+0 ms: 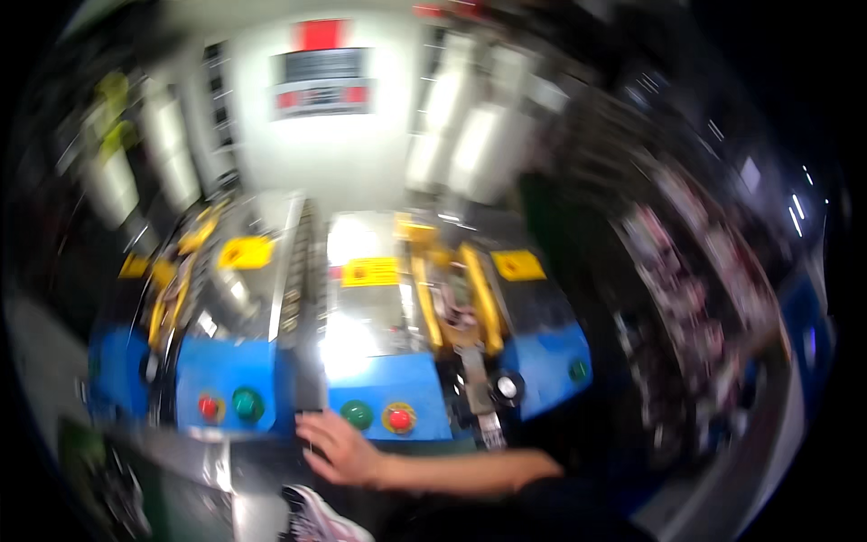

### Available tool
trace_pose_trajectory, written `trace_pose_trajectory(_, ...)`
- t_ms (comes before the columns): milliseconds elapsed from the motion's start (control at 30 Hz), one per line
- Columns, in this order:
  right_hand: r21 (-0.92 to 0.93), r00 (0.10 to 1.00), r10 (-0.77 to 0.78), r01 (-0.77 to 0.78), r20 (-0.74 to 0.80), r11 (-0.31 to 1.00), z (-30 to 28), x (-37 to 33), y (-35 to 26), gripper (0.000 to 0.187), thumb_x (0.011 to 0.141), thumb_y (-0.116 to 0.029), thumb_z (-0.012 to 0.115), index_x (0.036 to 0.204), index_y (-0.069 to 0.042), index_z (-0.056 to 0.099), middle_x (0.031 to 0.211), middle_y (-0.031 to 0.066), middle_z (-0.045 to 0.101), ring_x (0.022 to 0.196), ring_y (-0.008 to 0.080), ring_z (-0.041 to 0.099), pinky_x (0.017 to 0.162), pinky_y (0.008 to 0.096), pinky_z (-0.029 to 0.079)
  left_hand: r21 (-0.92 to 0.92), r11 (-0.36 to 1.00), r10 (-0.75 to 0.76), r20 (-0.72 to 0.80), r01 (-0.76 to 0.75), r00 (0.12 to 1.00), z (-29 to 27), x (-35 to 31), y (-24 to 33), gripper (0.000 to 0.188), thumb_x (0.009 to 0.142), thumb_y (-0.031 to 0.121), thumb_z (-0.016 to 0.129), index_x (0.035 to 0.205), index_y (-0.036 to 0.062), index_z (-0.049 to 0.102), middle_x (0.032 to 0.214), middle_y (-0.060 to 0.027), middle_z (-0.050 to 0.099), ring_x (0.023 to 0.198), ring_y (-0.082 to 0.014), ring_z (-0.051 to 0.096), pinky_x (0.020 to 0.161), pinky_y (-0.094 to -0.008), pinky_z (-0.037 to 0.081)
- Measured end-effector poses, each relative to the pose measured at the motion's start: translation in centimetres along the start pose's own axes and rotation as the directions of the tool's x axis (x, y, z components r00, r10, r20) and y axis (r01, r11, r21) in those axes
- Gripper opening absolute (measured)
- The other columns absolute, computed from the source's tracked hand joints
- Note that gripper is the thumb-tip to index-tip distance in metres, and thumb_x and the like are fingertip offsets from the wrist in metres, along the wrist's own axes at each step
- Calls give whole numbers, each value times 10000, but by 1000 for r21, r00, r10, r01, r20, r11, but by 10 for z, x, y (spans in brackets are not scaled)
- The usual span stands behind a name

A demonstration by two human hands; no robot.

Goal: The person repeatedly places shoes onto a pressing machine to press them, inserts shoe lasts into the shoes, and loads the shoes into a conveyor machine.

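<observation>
My right hand (341,450) reaches in from the lower right, its bare forearm (470,473) crossing to the left. The fingers look stretched out and apart, with nothing seen in them. It is just below a blue control panel (388,372), close to a green push button (356,415); blur hides whether it touches the panel. Beside that button is a red one (398,417) in a yellow ring. Below the hand, a shoe (316,518) with a pale sole shows at the lower edge. My left hand is outside the picture.
A pinkish piece (454,309) lies between yellow arms (486,298) of the machine. Another blue panel (226,366) with red and green buttons stands left. Racks (673,280) holding several pinkish items line the right. A white cabinet (361,158) rises behind; everything is blurred.
</observation>
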State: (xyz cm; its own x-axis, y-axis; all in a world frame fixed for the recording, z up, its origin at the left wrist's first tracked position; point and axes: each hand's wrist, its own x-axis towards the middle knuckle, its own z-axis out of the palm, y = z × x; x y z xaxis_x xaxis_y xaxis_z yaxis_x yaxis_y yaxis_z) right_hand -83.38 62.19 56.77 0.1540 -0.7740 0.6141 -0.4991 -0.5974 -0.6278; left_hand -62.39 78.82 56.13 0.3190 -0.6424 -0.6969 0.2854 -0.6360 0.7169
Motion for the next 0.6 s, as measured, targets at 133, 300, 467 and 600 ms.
trace_pose_trajectory(133,419,886,205,-387,416,821,58,-96,-95,318,774,-71,629,1081,-8,580,1044,163,612,969,303,604,862,358,484,117,987,119,-104,-106,987,-25,-10,26,554,734,155,709,1198,23,436,1041,-90,540,918,-209,547,795,-333,459)
trace_pose_trajectory(300,364,803,143,-411,579,836,75,-132,-143,106,832,-42,576,902,-3,645,850,122,664,803,193,661,710,294,516,333,836,547,-443,-436,710,-101,55,-57,743,704,132,729,1287,-21,294,1089,-143,531,993,-249,537,890,-337,422)
trace_pose_trajectory(467,46,634,342,-513,693,857,120,-76,-138,195,837,-145,604,964,-5,651,939,160,662,861,276,642,790,316,489,291,884,452,-336,-365,827,-150,155,-66,938,683,197,764,1386,15,170,1232,-193,470,1138,-303,480,966,-375,392)
trace_pose_trajectory(600,28,682,423,-545,597,838,213,-13,-143,260,830,-170,623,1030,-4,617,948,149,651,897,229,614,772,330,479,-37,913,403,240,-407,883,-220,169,9,838,710,301,776,1360,13,334,1323,-193,432,1227,-295,424,1030,-417,321)
